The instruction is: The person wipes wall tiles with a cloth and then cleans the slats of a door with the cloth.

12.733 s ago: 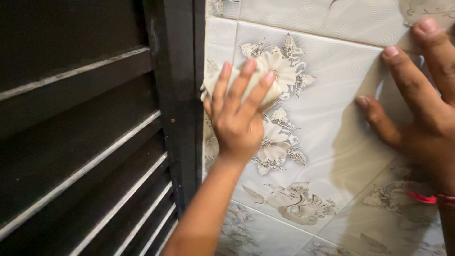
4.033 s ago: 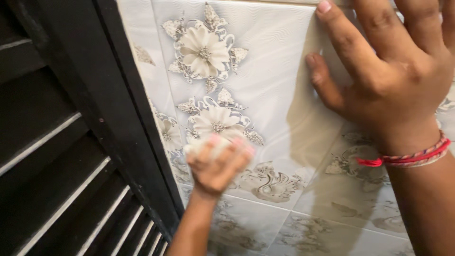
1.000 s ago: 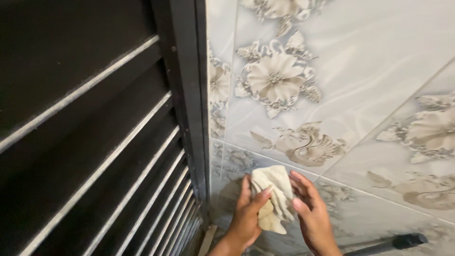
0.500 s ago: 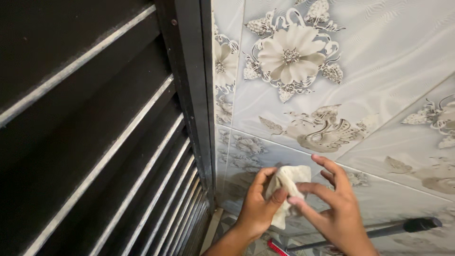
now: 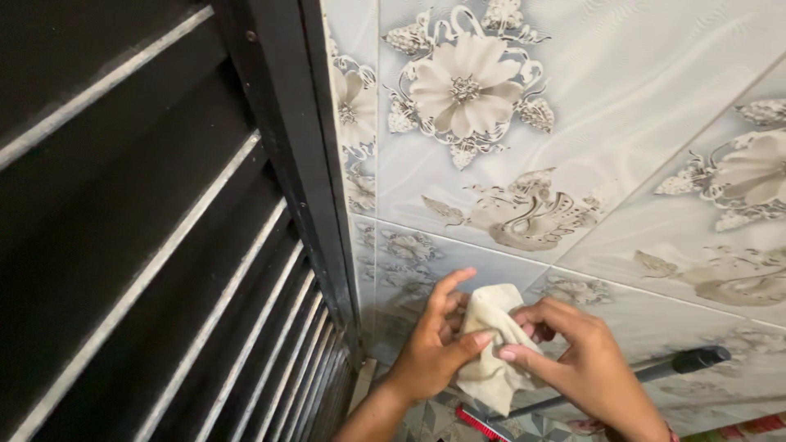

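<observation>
Head view. Both hands are meeting low on the wall over a pale, crumpled cloth (image 5: 494,344). The left hand (image 5: 432,348) is pinching one side of the cloth between thumb and fingers, its grip closed on the fabric; the right hand (image 5: 577,360) is closing thumb and forefinger on the opposite fold, so both grips are holding the same cloth. The cloth is sitting just in front of the flower-patterned tiled wall (image 5: 622,106), beside the dark louvred door (image 5: 164,245) and its frame.

Compared with half a second ago, the hands are sitting slightly higher and closer together, and the cloth is bunching into a tighter wad. Four seconds ago only the left hand was pressing the cloth against the tile while the right lay flat on the wall higher up; the wiping contact is now interrupted, and the cloth is being refolded or regathered between the hands rather than rubbed on the tile.

Below the right hand, a dark long handle (image 5: 679,364) is leaning across the lower wall.
</observation>
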